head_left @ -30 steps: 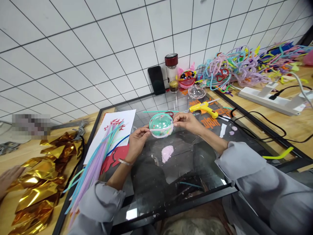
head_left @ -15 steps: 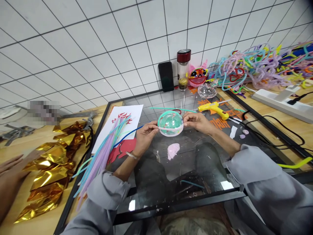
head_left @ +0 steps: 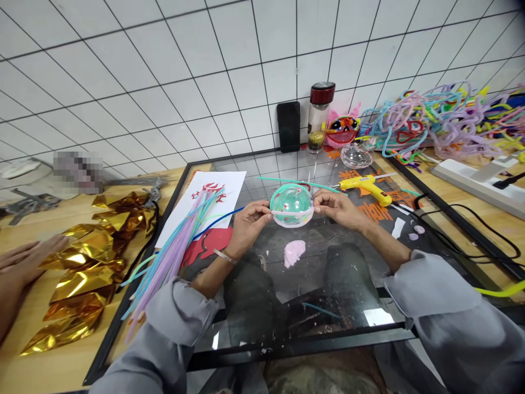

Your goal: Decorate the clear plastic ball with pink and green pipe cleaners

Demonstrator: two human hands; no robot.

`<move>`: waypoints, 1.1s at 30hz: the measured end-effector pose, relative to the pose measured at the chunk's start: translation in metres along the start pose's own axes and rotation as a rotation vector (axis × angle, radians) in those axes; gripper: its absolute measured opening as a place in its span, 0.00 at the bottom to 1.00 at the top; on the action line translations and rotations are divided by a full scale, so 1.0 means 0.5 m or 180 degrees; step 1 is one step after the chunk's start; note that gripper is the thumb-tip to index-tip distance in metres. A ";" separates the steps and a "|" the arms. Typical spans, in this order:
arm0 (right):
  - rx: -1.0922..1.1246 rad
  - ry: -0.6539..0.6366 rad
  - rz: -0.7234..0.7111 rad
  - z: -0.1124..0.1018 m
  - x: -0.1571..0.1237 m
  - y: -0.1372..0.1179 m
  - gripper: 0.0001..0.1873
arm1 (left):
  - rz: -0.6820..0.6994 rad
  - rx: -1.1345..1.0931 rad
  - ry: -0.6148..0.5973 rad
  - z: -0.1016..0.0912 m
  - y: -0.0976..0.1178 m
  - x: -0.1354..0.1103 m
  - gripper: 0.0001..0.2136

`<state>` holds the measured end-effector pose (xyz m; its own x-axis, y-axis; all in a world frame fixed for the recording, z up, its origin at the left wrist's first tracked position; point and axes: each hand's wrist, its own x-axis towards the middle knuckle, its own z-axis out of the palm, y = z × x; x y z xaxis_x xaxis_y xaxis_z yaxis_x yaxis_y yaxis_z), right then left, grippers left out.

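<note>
A clear plastic ball with a teal and white band round its middle hangs just above a glass table. My left hand pinches its left side. My right hand pinches its right side. Both hands are closed on the ball. Below it on the glass lies a pink lump. A yellow glue gun lies just beyond my right hand.
A bundle of straight pastel pipe cleaners lies left of my left hand over a white sheet. Gold foil lies further left, with another person's hands on it. A phone, a jar, a clear half-shell, tangled pipe cleaners and a power strip stand behind.
The view has shifted, so everything sits further right and slightly higher in the frame. My hands keep holding the ball. The other person's hands have come further onto the gold foil.
</note>
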<state>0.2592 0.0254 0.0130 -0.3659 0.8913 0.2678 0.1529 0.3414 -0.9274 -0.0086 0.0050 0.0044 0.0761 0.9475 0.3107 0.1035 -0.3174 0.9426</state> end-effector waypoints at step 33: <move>-0.0195 -0.0188 -0.0383 0.074 -0.066 -0.143 0.08 | -0.1040 -0.0897 -0.0418 0.078 0.123 -0.099 0.14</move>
<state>0.2263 -0.0396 0.0606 -0.4381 0.8243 0.3586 0.1597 0.4639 -0.8713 0.0328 -0.0628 0.0422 0.2114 0.9773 -0.0098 -0.1298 0.0380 0.9908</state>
